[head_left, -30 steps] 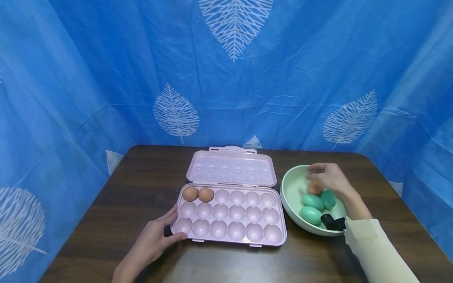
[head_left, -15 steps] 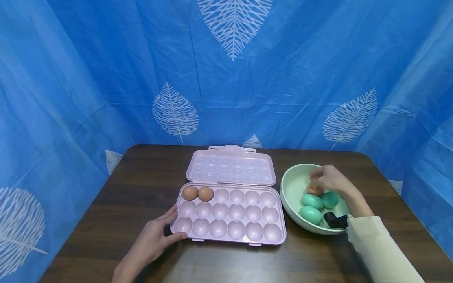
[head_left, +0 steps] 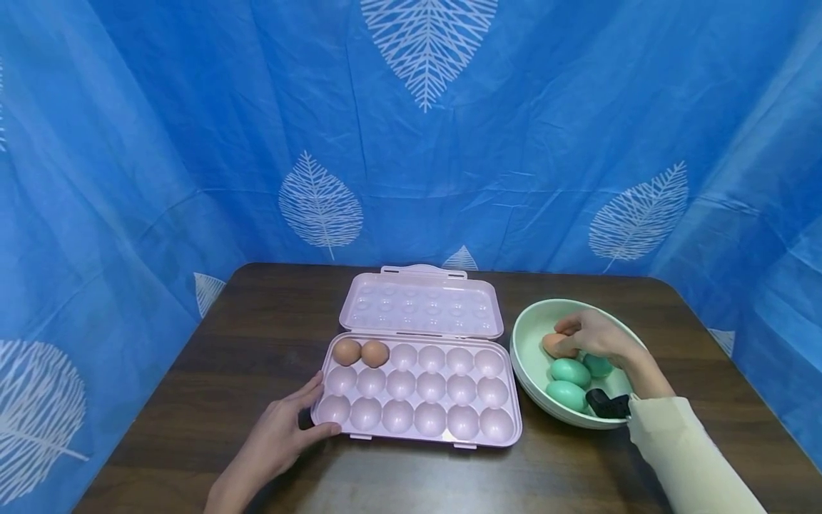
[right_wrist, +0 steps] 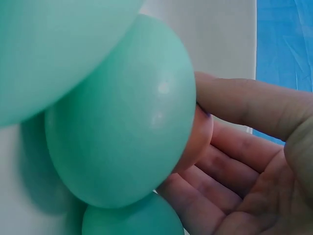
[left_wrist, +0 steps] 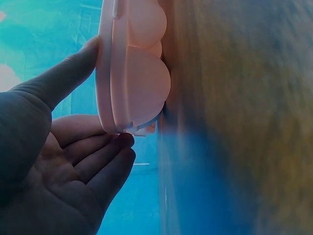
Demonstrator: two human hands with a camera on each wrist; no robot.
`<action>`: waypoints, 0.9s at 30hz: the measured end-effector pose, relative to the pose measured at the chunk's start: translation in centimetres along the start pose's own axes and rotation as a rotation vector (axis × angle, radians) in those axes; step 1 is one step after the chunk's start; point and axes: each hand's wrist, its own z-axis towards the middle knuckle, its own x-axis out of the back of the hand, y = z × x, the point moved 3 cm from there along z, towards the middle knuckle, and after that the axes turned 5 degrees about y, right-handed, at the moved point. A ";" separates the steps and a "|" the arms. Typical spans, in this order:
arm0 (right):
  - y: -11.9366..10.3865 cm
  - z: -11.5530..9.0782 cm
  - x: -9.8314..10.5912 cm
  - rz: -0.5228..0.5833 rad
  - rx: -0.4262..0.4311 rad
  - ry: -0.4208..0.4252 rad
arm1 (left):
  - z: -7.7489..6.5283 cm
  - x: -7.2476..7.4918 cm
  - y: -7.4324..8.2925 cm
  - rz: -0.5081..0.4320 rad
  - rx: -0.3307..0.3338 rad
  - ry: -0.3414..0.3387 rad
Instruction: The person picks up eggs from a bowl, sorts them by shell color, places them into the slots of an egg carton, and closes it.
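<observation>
A pale pink egg tray (head_left: 414,422) lies on the table with its lid (head_left: 420,305) folded back. Two brown eggs (head_left: 374,353) sit in the back row at its left end. At the tray's front left corner my left hand (head_left: 276,428) holds the edge, thumb on one side and fingers on the other. Inside the pale green bowl (head_left: 529,357), my right hand (head_left: 600,335) grips a brown egg (head_left: 557,345) between thumb and fingers. Green eggs (head_left: 568,395) lie beside it; in the right wrist view a green egg (right_wrist: 122,117) partly hides the brown egg (right_wrist: 196,142).
The bowl stands close against the tray's right end. A dark wooden table (head_left: 212,357) extends around both, and a blue curtain (head_left: 514,143) with white leaf prints hangs behind it. A black wrist device (head_left: 606,404) reaches over the bowl's near side.
My right hand has moved lower in the bowl and taken hold of the brown egg, which has shifted left. My left hand has stayed at the tray's corner.
</observation>
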 end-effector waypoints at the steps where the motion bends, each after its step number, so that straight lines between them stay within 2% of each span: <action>1: 0.1 0.0 0.0 0.003 -0.001 0.001 | 0.0 0.0 0.0 -0.001 -0.001 0.000; 18: -0.2 -0.2 0.5 0.012 -0.058 0.071 | 0.0 -0.1 0.1 0.014 0.006 0.000; 27: -1.4 -0.5 0.9 -0.005 -0.024 0.101 | 0.0 -0.1 0.1 0.010 -0.005 0.000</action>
